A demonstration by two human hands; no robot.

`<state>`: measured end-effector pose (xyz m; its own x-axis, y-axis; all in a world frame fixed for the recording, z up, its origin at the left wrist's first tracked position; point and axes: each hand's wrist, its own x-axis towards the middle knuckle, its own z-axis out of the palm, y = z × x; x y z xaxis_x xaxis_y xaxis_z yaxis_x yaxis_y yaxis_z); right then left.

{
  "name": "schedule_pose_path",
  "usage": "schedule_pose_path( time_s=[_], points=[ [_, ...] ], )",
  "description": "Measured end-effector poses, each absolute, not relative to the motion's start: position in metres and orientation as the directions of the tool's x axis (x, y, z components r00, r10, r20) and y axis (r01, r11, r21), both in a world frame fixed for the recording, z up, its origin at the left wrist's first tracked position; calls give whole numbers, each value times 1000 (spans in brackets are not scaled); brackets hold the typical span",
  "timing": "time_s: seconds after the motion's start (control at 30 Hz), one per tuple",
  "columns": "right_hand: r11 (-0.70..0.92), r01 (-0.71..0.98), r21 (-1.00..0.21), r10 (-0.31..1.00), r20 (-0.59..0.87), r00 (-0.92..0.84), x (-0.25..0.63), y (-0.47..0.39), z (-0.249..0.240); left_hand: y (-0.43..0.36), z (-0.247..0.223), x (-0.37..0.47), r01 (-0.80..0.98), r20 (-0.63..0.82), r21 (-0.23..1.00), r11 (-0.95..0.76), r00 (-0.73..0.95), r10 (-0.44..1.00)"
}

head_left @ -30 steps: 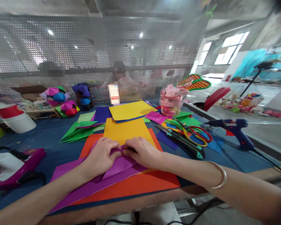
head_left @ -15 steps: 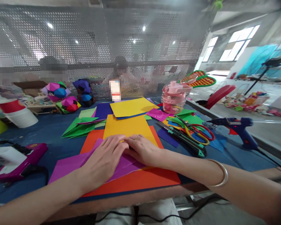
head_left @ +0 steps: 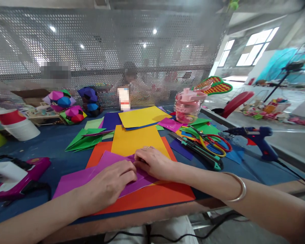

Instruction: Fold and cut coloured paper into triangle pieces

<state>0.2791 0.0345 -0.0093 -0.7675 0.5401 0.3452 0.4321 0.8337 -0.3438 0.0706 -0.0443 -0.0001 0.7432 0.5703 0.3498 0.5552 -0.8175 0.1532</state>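
A sheet of purple paper (head_left: 77,181), partly folded over, lies across orange paper (head_left: 165,195) and a yellow-orange sheet (head_left: 138,139) at the front of the table. My left hand (head_left: 112,183) rests on the purple paper, fingers curled and pressed together on its fold. Close by on the right, my right hand (head_left: 155,164) has its bent fingers closed on the paper's upper edge. Its fingertips are partly hidden beneath the hand. A small gap separates the two hands.
To the right lie a utility knife (head_left: 197,152), scissors (head_left: 213,144) and a blue glue gun (head_left: 260,140). A pink bottle (head_left: 186,108) stands behind them. Folded green paper (head_left: 85,140), paper cups (head_left: 21,127) and a magenta device (head_left: 37,173) occupy the left side.
My left hand has slid down and toward me, away from my right hand, uncovering more of the purple paper's upper edge. My right hand has hardly moved.
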Motion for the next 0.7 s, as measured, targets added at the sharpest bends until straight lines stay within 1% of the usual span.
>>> schedule_pose_path(
  time_s=[0.07,0.13,0.17,0.23,0.27,0.33,0.4,0.43,0.5,0.57,0.63,0.7],
  points=[
    [833,429,-350,545,376,-750,279,36,-11,-42,0,69,566,371,226,-793,703,607],
    [832,428,-353,549,414,-726,280,37,-12,-37,2,67,601,417,310,-737,611,673],
    [832,429,-351,551,436,-712,280,37,-11,-33,4,66,628,447,328,-706,555,702],
    [838,424,-343,545,477,-690,281,36,-9,-25,10,65,691,512,300,-658,465,722],
    [847,415,-332,531,504,-681,281,35,-8,-21,13,65,711,532,265,-651,455,714],
    [874,384,-298,486,563,-668,281,33,-5,-15,18,66,720,529,208,-662,487,695],
    [895,346,-283,446,610,-655,281,30,-2,-13,22,68,712,504,190,-676,520,689],
    [895,331,-297,445,621,-645,281,29,-1,-13,24,68,713,501,189,-675,521,691],
    [866,317,-385,497,612,-615,282,27,1,-14,25,68,725,518,196,-660,495,698],
    [798,316,-513,591,567,-574,282,27,2,-15,26,66,736,549,203,-646,460,698],
    [701,321,-637,689,489,-536,282,27,3,-16,28,63,749,589,198,-632,425,688],
    [599,317,-735,761,399,-512,282,28,2,-16,29,59,762,627,177,-623,400,668]
  ],
)
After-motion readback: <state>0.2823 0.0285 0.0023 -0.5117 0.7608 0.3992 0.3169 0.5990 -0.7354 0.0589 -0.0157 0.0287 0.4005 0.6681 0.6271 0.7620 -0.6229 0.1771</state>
